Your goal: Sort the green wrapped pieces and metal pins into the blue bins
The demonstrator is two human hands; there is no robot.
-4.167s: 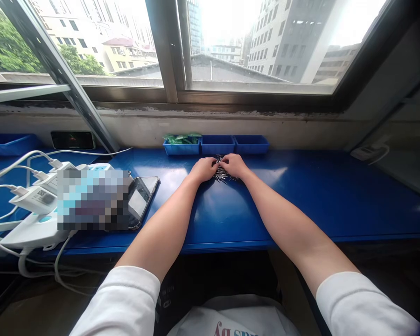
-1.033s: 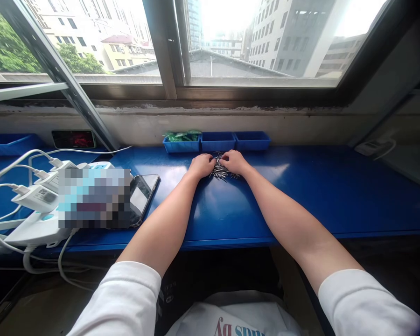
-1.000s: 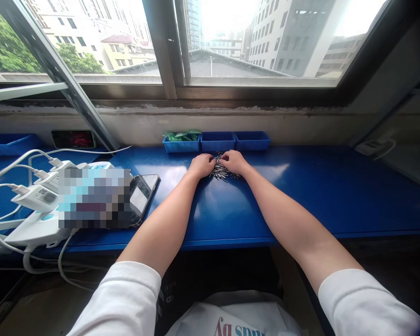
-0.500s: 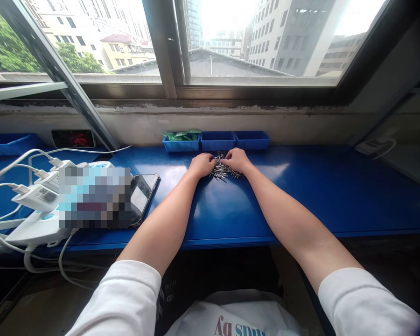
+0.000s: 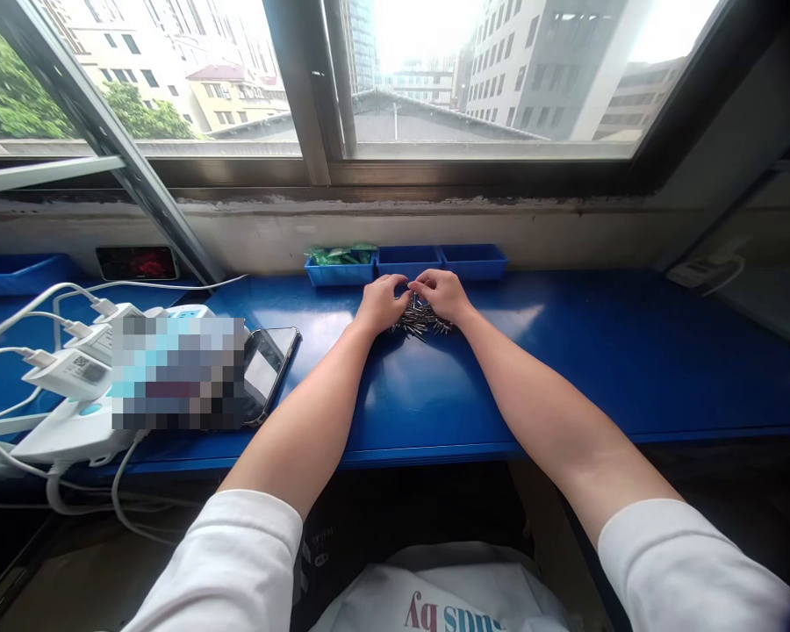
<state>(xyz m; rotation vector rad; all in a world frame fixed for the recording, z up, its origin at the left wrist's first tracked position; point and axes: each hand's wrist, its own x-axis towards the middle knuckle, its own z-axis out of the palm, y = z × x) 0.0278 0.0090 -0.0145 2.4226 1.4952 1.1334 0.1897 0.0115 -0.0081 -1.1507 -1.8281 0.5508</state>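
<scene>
A loose pile of small, thin metal pieces [image 5: 416, 321] lies on the blue table [image 5: 434, 395], just in front of the blue bins. My left hand [image 5: 383, 303] is at the pile's left side, its fingers curled and pressed together at the tips. From the right, my right hand [image 5: 440, 294] reaches over the pile with thumb and fingers pinched. The fingertips of both hands nearly meet above the back of the pile. What either hand holds is too small to make out.
Green packets [image 5: 340, 255] fill the left blue bin [image 5: 342, 275]; a middle bin [image 5: 409, 262] and a right bin [image 5: 474, 262] adjoin it. At left are a phone [image 5: 269, 364], a power strip [image 5: 72, 426] with white chargers and cables, and another phone [image 5: 137, 262] by the wall.
Both hands have risen slightly and moved toward the back of the pile. Their fingertips have come closer together.
</scene>
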